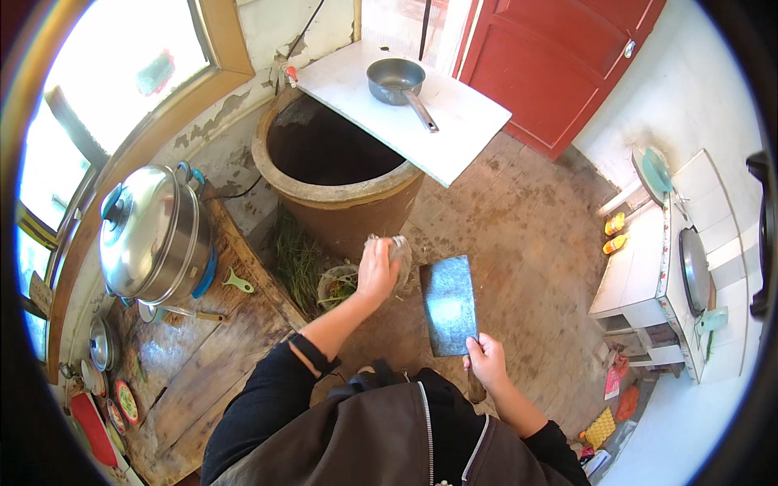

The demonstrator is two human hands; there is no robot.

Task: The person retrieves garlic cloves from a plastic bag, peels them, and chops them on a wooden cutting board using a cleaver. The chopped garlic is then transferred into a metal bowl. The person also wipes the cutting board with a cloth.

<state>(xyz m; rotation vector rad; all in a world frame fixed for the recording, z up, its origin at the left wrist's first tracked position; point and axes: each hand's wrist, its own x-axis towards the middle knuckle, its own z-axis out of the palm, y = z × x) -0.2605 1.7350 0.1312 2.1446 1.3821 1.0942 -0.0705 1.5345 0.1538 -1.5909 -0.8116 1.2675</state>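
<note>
My left hand (pixel 378 270) is closed on a crumpled greyish cloth (pixel 399 255), held above the floor in front of the big clay vat (pixel 358 212). In my right hand (pixel 487 364) is the handle of a cleaver (pixel 450 307), its broad metal blade pointing away from me. The blade is apart from the cloth. Below and left of my left hand stands a container (pixel 331 282) with green plant scraps; its lower part is partly hidden by my arm. A heap of long green stalks (pixel 295 261) lies beside it.
A white board (pixel 468 136) bearing a saucepan (pixel 389 82) partly covers the vat. The wooden table (pixel 213 376) at left holds a large steamer pot (pixel 152 237), a green peeler (pixel 238 281) and dishes. A tiled stove counter (pixel 638 273) stands at right, near a red door (pixel 559 67).
</note>
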